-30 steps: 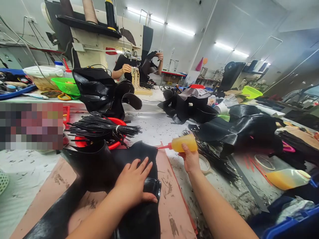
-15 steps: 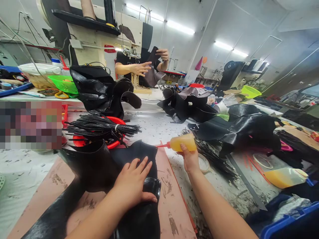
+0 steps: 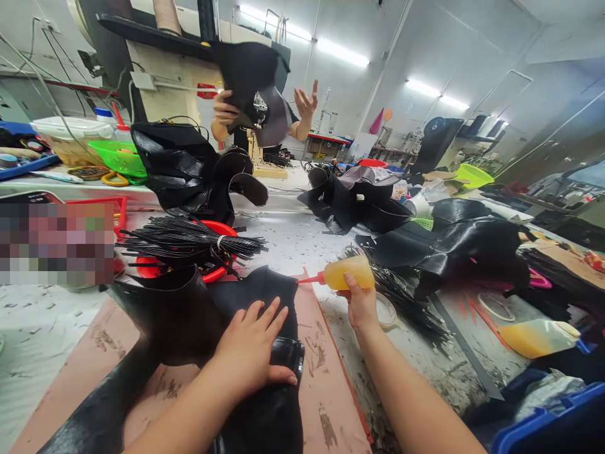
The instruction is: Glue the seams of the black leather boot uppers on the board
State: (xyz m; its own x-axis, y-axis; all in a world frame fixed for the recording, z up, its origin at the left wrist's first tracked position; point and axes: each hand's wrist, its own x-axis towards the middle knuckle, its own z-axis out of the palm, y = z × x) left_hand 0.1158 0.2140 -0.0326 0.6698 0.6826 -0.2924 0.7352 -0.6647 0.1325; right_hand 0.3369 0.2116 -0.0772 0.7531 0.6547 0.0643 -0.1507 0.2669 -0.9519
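- At lower centre of the frame: left hand (image 3: 250,347), grip splayed flat on black leather (image 3: 265,290); a slipping palm could shift the edge away from the red nozzle (image 3: 312,279).
- Right of centre: right hand (image 3: 362,301), grip clamped on yellow bottle (image 3: 345,272), tip at the leather's edge, contact unclear; too hard a squeeze could drip contents onto the pink board (image 3: 326,384).

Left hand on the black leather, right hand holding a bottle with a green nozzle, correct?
No, the nozzle is red, as the head view shows; the left hand is on the black leather and the right hand holds the bottle.
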